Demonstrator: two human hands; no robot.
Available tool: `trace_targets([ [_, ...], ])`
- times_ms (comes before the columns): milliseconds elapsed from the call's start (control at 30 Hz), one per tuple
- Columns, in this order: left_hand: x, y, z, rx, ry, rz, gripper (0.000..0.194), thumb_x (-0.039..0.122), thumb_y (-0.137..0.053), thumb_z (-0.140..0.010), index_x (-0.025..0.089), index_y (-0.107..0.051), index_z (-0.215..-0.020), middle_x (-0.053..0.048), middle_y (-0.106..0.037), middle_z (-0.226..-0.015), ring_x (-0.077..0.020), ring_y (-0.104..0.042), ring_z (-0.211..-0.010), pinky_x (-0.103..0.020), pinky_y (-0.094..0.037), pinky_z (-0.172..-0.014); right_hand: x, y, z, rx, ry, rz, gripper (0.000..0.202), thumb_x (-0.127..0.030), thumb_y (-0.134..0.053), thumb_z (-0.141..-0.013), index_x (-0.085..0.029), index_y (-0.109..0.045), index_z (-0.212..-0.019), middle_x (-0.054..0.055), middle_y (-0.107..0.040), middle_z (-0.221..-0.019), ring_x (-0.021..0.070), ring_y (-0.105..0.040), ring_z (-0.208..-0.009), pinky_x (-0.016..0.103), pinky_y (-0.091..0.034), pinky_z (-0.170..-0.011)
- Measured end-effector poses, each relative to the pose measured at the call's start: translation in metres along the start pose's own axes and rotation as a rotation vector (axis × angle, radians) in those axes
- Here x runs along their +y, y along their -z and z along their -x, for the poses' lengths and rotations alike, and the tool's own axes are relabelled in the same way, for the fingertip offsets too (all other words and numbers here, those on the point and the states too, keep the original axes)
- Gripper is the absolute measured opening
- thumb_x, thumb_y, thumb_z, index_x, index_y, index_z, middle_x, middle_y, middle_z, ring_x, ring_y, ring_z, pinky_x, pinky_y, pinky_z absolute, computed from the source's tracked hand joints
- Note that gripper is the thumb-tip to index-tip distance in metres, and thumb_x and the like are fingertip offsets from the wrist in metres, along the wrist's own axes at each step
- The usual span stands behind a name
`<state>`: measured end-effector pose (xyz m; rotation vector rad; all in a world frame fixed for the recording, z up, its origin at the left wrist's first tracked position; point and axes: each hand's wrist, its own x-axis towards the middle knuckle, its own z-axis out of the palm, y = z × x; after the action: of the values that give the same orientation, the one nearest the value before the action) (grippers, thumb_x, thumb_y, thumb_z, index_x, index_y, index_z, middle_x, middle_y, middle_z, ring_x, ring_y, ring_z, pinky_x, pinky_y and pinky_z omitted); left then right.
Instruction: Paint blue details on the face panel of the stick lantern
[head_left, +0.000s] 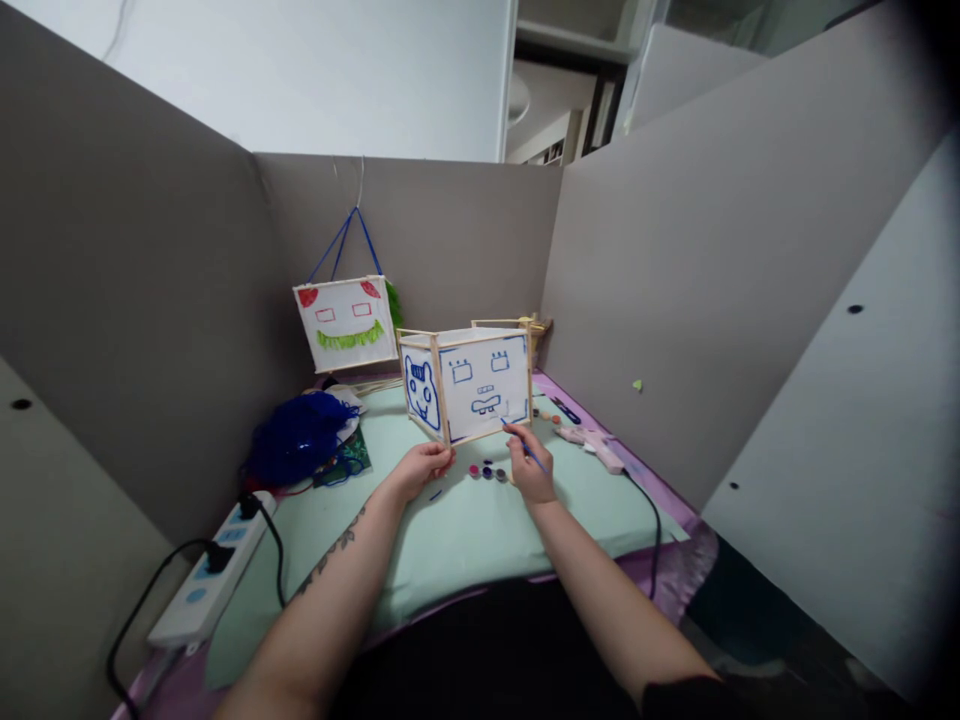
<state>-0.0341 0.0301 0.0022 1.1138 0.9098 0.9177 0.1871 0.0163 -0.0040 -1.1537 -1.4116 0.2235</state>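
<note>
At the table (465, 560), your left hand (424, 470) pinches the paper lantern (480, 385) low, your right hand (534, 474) a paintbrush (538, 460), for apparent painting whose next stroke wants steadiness.

Front sheet (457, 550) open; frame (469, 375) blocks centre, yarn (298, 435) left, 3 panels (465, 240) around.

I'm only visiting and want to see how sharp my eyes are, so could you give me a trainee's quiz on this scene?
1. True or false: the left hand rests on the power strip.
2. What does the right hand hold near the front of the wood-framed box?
A) Scissors
B) A thin blue brush
C) A glue gun
3. Fill in: the hanging lantern has a wide ____ mouth.

Key: 1 False; 2 B; 3 green.
</note>
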Motion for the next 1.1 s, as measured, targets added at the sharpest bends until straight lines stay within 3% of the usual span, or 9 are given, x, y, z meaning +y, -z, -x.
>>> trace_targets([
  [900, -0.0019, 0.0011, -0.0011, 0.003, -0.003, 0.007, 0.031, 0.04, -0.078, -0.063, 0.012, -0.064, -0.067, -0.002, -0.057, -0.06, -0.0082, -0.043, -0.05, -0.023, -0.028, -0.05, 0.0032, -0.0013, -0.0001, -0.02, -0.049, -0.035, 0.027, -0.033, -0.048, -0.087, -0.023, -0.065, -0.105, 0.005, -0.071, -0.1, 0.0186, -0.067, -0.084, 0.031, -0.054, -0.076],
  [1100, -0.0051, 0.0032, -0.0027, 0.005, -0.013, 0.008, 0.03, 0.038, -0.078, -0.063, 0.012, -0.065, -0.07, -0.002, -0.058, -0.06, -0.0072, -0.041, -0.049, -0.023, -0.027, -0.049, -0.0028, 0.0065, 0.004, 0.032, -0.058, -0.095, 0.027, -0.035, -0.047, -0.088, -0.02, -0.064, -0.102, 0.006, -0.071, -0.094, 0.0172, -0.066, -0.076, 0.03, -0.053, -0.071],
])
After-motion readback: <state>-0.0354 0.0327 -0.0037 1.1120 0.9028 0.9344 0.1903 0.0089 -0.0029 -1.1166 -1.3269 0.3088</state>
